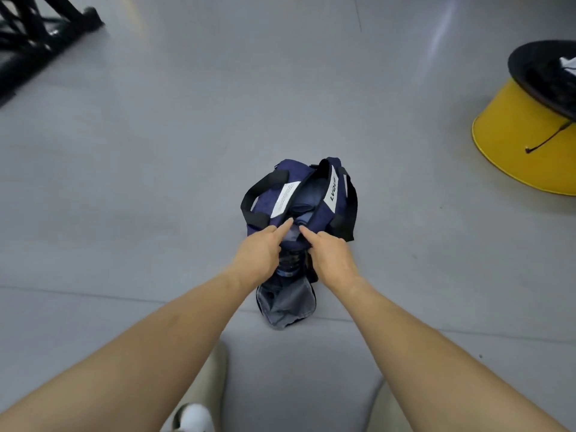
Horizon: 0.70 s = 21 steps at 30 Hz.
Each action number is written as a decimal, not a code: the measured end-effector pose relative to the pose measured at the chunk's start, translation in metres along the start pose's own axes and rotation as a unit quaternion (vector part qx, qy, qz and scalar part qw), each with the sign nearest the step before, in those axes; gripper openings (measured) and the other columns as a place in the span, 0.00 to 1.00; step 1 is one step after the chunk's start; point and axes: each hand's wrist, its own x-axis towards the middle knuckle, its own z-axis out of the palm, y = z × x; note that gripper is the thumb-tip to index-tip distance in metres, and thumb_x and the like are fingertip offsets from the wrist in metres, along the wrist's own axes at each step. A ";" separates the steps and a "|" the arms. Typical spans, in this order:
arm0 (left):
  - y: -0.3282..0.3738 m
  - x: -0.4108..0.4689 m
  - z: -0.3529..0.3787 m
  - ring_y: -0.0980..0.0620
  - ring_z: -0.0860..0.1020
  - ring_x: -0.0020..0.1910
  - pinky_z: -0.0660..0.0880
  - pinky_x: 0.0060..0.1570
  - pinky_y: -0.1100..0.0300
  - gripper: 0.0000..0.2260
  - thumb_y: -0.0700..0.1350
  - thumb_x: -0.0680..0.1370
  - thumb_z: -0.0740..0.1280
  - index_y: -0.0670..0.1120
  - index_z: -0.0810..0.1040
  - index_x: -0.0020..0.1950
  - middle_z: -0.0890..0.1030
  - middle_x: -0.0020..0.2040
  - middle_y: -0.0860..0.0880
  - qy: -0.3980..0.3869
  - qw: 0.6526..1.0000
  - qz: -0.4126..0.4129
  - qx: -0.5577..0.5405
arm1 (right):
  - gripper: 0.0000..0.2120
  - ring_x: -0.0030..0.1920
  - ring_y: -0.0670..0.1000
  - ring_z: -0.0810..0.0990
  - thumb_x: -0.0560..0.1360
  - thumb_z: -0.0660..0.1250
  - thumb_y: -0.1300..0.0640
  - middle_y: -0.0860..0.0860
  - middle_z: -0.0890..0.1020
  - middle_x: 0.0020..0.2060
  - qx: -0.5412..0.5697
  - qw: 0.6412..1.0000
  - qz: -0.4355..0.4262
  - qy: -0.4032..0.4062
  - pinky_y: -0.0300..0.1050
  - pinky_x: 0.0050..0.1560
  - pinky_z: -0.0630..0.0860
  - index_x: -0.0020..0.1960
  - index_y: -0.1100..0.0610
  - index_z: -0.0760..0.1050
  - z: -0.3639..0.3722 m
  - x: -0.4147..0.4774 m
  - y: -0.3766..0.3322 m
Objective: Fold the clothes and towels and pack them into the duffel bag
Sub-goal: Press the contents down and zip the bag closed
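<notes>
A navy duffel bag point(338, 204) with black handles and white labels stands on the grey floor, its top opening parted. Folded blue cloth point(307, 207) shows inside the opening. My left hand point(260, 252) grips the left edge of the opening near me, index finger stretched forward along it. My right hand point(330, 255) grips the right edge the same way, index finger pointing inward. Between the two hands a dark item with a pattern point(290, 265) shows in the bag. An open end flap with grey lining point(286, 304) lies toward me.
A yellow round stool with a black top point(523, 135) stands at the right, something white and a cable on it. A black metal frame point(37, 35) lies at the top left. My shoe point(193, 419) and trouser legs are at the bottom edge.
</notes>
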 end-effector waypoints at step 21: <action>0.087 -0.221 0.025 0.45 0.79 0.55 0.75 0.57 0.50 0.37 0.49 0.81 0.63 0.57 0.42 0.82 0.80 0.60 0.46 -0.139 0.983 -0.078 -0.095 | 0.37 0.54 0.55 0.79 0.78 0.65 0.59 0.53 0.81 0.55 0.171 0.962 0.159 -0.144 0.47 0.56 0.75 0.81 0.46 0.51 0.008 -0.233 -0.022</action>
